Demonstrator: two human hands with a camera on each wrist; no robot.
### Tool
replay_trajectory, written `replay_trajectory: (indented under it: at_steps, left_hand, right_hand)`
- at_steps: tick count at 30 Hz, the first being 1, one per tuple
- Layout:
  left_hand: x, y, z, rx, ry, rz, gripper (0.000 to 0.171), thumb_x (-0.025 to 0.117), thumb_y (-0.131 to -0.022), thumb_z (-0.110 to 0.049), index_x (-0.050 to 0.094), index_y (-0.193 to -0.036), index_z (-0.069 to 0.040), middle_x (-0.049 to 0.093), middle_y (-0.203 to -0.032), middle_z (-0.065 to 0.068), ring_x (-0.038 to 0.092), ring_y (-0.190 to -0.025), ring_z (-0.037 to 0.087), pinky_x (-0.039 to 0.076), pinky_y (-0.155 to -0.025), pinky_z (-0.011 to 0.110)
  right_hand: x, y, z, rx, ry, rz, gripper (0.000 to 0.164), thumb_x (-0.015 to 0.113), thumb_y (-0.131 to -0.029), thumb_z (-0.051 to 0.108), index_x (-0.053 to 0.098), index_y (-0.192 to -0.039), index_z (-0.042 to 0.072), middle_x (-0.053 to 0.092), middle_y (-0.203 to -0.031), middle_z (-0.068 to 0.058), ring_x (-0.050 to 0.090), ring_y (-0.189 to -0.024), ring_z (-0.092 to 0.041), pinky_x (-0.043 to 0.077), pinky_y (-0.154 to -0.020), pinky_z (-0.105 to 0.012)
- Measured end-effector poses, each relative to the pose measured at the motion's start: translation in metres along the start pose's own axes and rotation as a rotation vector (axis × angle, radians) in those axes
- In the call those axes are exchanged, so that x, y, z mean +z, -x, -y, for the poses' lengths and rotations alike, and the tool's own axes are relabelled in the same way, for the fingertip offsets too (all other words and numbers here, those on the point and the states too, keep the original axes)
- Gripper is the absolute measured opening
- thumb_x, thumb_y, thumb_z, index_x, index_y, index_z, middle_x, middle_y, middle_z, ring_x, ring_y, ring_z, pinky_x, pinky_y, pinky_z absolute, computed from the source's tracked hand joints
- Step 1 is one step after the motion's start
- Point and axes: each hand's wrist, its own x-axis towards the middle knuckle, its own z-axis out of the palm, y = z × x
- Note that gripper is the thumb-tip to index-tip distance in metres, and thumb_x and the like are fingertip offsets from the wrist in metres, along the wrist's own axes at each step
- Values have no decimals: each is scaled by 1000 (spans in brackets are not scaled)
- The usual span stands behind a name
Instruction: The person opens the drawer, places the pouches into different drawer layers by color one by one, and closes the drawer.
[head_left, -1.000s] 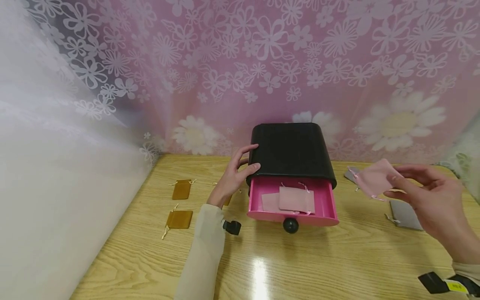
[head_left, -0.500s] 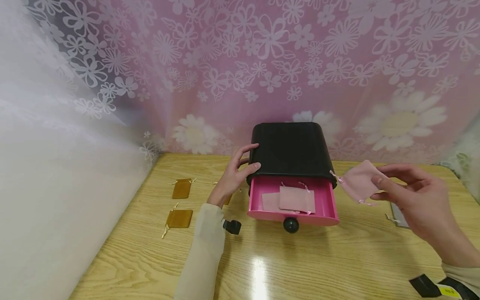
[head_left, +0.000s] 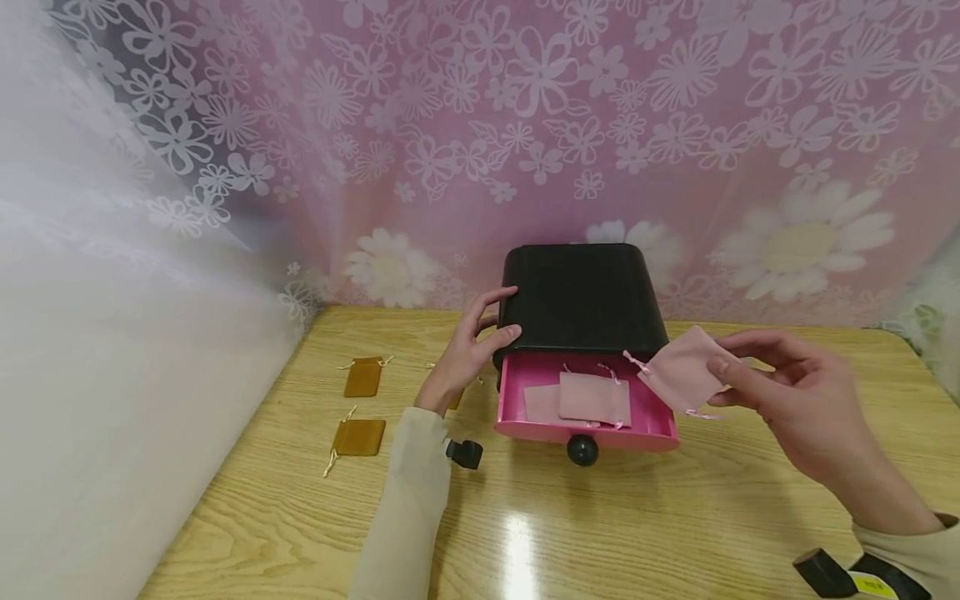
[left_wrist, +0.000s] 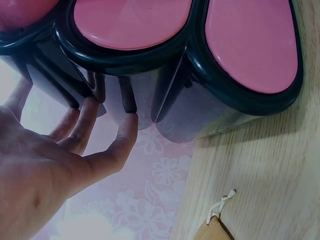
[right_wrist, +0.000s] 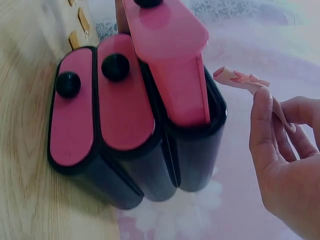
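A black drawer cabinet (head_left: 585, 300) stands against the backdrop, its pink top drawer (head_left: 517, 432) pulled out. Two pink drawstring pouches (head_left: 592, 398) lie overlapping inside. My left hand (head_left: 472, 354) rests against the cabinet's left side, and the left wrist view shows its fingertips (left_wrist: 131, 120) touching the black shell. Between thumb and fingers, my right hand (head_left: 802, 400) pinches another pink drawstring pouch (head_left: 686, 371) at the drawer's right edge, its cords hanging toward the drawer. In the right wrist view this pouch (right_wrist: 240, 79) is seen nearly edge-on, beside the open drawer (right_wrist: 180, 90).
Brown drawstring pouches (head_left: 363, 377) (head_left: 358, 437) lie on the wooden table (head_left: 300, 517) at left, with another partly hidden by my left wrist. Two closed drawers (right_wrist: 125, 95) sit below the open one. A flowered curtain (head_left: 480, 150) hangs behind the cabinet.
My right hand has carried the pink pouch leftward, from over the right of the table to the drawer's right edge. It now covers the grey pouches there. My left hand has stayed put.
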Motion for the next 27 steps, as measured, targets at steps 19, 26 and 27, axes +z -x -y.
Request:
replay_trajectory:
  at_steps: [19, 26, 27]
  left_hand:
    - [0, 0, 1, -7, 12, -3, 52, 60, -101, -26, 46, -149, -39, 35, -158, -5, 47, -140, 29, 54, -103, 51]
    - [0, -1, 1, 6, 20, -4, 52, 60, -100, -26, 47, -149, -38, 35, -158, -3, 48, -140, 30, 54, -103, 50]
    - [1, -1, 1, 9, 20, -3, 52, 60, -100, -26, 47, -150, -37, 35, -158, -3, 48, -140, 30, 54, -103, 50]
  right_hand:
    - [53, -7, -3, 110, 471, -43, 25, 73, -92, 1, 66, -117, 0, 70, -105, 1, 78, -76, -15, 62, -70, -29]
    - [66, -9, -8, 32, 564, 6, 27, 73, -91, -1, 66, -116, -1, 66, -103, -1, 78, -81, -13, 62, -67, -31]
    - [67, -8, -9, 18, 574, 17, 26, 73, -91, -2, 66, -116, -1, 66, -102, 0, 78, -81, -12, 62, -67, -30]
